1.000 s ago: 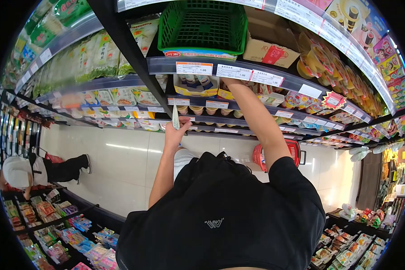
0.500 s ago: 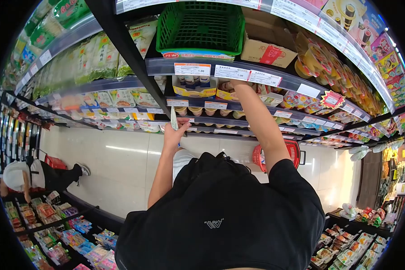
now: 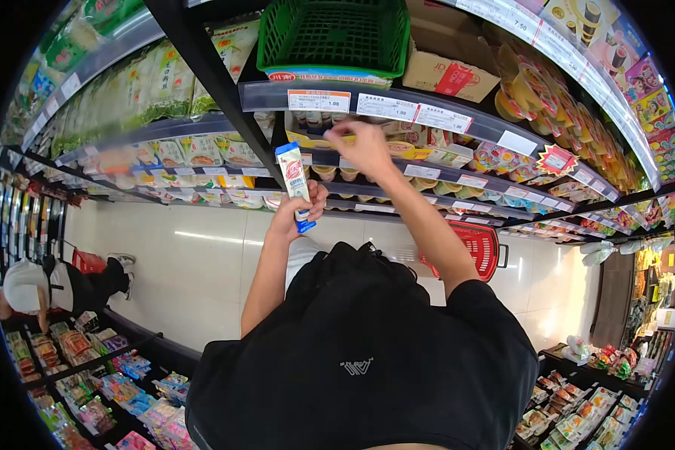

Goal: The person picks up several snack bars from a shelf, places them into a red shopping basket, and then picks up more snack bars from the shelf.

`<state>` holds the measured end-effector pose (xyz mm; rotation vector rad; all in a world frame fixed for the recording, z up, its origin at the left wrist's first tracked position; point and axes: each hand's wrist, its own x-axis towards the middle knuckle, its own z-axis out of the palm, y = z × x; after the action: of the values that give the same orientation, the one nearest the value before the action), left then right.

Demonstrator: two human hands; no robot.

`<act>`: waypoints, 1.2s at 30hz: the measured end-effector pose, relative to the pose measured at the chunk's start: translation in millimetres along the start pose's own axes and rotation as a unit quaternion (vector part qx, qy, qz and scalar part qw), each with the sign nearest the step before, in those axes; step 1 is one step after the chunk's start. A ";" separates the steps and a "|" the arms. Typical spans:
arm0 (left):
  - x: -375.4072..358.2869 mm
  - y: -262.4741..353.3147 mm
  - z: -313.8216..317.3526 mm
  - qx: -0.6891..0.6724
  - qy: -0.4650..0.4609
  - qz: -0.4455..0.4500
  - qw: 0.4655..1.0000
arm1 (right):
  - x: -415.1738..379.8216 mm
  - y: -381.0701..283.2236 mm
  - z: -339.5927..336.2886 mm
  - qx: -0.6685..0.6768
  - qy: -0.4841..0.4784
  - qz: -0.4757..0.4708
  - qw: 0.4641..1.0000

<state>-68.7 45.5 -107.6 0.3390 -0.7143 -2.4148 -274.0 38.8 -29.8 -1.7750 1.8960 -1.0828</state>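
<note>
the handling in hand, as i judge it from here, is two-sided: one hand grips while the other works along the shelf front. the left hand (image 3: 300, 208) is closed round the lower part of a slim blue-and-white packet (image 3: 292, 174), thumb across the front, the printed face turned up to view and the top end poking free above the fingers. that packet is out in front of the shelf edge (image 3: 274, 94), not in a box.

the right hand (image 3: 366, 150) is over towards the same stretch of shelving, its fingers bent but a little apart, with nothing to be seen between them. whether a fingertip brushes anything, i can't tell. just behind it sit a yellow-edged open carton (image 3: 313, 140) with small packs standing in it and, to its right, another yellow-fronted carton (image 3: 409, 152). on the shelf above rests a green basket (image 3: 334, 69), with a cardboard box (image 3: 427, 75) beside it.

to my eye, any next move by the right hand calls for a reach under the labelled ledge without clipping it, and a light pinch, since the packs in the carton stand close together. the left hand needs only a steady, gentle grip, as the packet looks soft enough to crease. a red shopping basket (image 3: 472, 251) is on the floor (image 3: 180, 285), below the right forearm.
</note>
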 end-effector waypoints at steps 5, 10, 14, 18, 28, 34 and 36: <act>2.2 -7.3 12.6 -0.045 -0.041 -0.109 0.992 | -32.1 6.4 35.3 0.358 -0.220 0.054 0.906; 5.5 -18.2 14.9 0.205 0.023 -0.019 0.978 | -34.8 5.5 23.8 0.374 -0.090 0.067 0.920; 3.0 -14.6 25.5 0.369 0.086 0.001 0.925 | -30.0 25.3 13.2 0.366 -0.029 0.111 0.923; -4.7 2.3 51.2 0.381 0.109 -0.044 0.917 | -31.9 27.3 9.3 0.408 -0.067 0.188 0.891; -19.7 27.1 92.5 0.370 0.111 -0.093 0.917 | -37.8 21.7 7.7 0.565 -0.140 0.257 0.772; -15.0 31.5 91.7 0.375 0.148 -0.072 0.912 | -18.5 27.8 -10.7 0.548 -0.130 0.231 0.794; -13.2 31.8 98.8 0.349 0.139 -0.043 0.926 | -9.2 27.1 -22.4 0.548 -0.072 0.236 0.799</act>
<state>-81.9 72.5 -7.4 0.9897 -1.4295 -2.0425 -306.9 52.7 -36.6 -0.6443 1.0583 -1.3498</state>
